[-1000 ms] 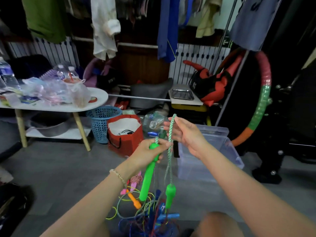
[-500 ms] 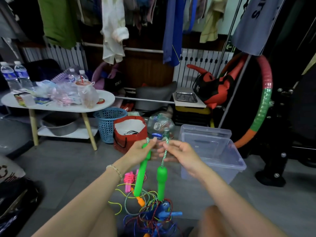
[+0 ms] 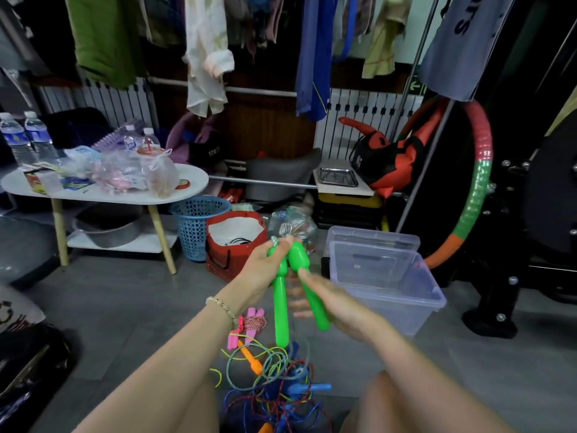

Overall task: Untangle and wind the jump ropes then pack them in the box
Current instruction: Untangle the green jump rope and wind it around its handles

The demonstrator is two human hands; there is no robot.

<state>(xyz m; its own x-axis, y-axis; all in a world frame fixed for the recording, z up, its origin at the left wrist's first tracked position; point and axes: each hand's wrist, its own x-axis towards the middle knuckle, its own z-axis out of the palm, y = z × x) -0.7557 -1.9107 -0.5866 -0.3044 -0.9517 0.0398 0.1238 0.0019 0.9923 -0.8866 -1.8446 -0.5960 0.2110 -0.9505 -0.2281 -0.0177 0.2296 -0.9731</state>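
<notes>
- Head view: left hand (image 3: pixel 265 267) grips both green handles (image 3: pixel 280 310) up top.
- Right hand (image 3: pixel 338 309) is blurry; can't tell its hold.
- Pulling hard could knot the rope pile (image 3: pixel 274 382) tighter.

I count two green handles (image 3: pixel 280 310), two hands, left (image 3: pixel 265 270) and right (image 3: pixel 340 304), one clear box (image 3: pixel 406 310), four water bottles (image 3: pixel 34 135) on one white table (image 3: pixel 193 179), one blue basket (image 3: pixel 193 232), one red bag (image 3: pixel 218 260), one hoop (image 3: pixel 479 182), two orange handles (image 3: pixel 249 359), one blue handle (image 3: pixel 315 387)
</notes>
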